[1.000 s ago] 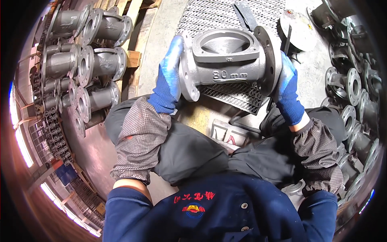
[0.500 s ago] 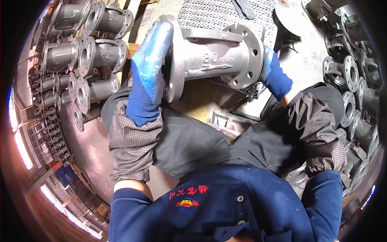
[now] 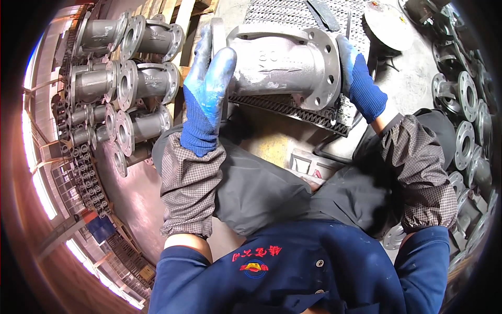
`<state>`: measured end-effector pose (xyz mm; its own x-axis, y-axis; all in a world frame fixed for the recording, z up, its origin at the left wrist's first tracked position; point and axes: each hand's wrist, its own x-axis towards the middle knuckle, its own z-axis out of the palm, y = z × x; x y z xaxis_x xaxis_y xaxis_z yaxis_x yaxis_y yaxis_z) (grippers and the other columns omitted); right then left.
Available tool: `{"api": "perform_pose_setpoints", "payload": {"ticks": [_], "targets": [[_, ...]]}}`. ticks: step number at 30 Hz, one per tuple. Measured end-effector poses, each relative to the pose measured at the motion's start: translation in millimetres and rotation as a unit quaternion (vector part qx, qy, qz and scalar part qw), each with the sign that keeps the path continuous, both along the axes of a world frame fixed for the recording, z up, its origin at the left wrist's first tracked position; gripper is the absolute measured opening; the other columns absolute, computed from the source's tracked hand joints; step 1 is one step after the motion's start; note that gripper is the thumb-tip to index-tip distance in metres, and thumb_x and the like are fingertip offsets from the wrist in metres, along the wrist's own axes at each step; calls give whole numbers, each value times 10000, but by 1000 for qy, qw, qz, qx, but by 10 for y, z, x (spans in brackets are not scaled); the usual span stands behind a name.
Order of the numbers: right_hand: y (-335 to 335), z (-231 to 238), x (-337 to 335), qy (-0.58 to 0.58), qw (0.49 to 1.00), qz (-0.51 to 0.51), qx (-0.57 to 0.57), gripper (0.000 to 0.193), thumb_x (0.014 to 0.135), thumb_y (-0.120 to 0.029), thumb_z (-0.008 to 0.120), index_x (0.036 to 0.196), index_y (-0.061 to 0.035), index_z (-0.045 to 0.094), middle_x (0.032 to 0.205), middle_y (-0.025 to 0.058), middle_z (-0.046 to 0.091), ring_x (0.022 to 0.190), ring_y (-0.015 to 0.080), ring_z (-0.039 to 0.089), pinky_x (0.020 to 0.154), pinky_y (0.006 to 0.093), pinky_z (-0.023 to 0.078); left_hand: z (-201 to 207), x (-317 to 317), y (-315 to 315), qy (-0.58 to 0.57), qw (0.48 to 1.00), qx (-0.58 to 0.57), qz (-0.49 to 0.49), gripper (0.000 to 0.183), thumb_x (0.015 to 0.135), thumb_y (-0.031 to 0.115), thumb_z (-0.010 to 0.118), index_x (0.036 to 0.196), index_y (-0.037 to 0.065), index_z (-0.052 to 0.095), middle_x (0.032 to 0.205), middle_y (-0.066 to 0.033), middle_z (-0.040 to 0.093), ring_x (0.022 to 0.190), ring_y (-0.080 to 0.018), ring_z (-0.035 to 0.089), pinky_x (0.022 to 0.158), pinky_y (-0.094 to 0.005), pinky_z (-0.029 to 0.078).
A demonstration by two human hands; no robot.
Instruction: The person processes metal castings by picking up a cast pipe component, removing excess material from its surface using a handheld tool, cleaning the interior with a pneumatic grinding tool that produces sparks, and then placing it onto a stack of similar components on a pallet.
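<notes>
A grey cast metal flanged valve body, with raised lettering and an arrow on its side, lies level between my hands above the metal grating. My left hand, in a blue coated glove, grips its left flange, thumb on the near side and fingers behind. At the other end my right hand, gloved in blue too, presses against the outer face of the right flange, which has bolt holes around it; some of its fingers are hidden behind the flange.
Beneath the valve body is a metal grating with a dark flat bar on it. A pale round disc stands to its right. Similar valve bodies are stacked on wooden pallets at left; more flanged castings crowd the right side.
The valve body has turned in my hands, so its lettering and arrow sit differently and the left flange shows more edge-on. My left thumb now shows on the flange's near side.
</notes>
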<state>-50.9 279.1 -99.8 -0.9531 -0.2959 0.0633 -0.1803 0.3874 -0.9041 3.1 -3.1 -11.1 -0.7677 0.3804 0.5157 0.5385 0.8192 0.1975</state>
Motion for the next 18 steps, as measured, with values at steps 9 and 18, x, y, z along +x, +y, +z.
{"api": "perform_pose_setpoints", "payload": {"ticks": [9,18], "targets": [[-109,-130,99,-110,979,-109,-133,435,1036,-284,341,1224,76,499,1070,196,615,993,228,589,889,347,464,-30,-65,37,-159,950,265,43,508,919,141,593,1387,20,438,1338,-161,522,1065,-215,583,890,-287,481],[-185,-450,313,-58,990,-95,-90,451,1026,-287,385,1330,43,437,1197,166,574,1042,225,580,935,328,462,-50,-24,-175,-97,988,98,67,350,950,108,540,1278,-15,519,1351,-194,513,1080,-247,604,871,-303,514]]}}
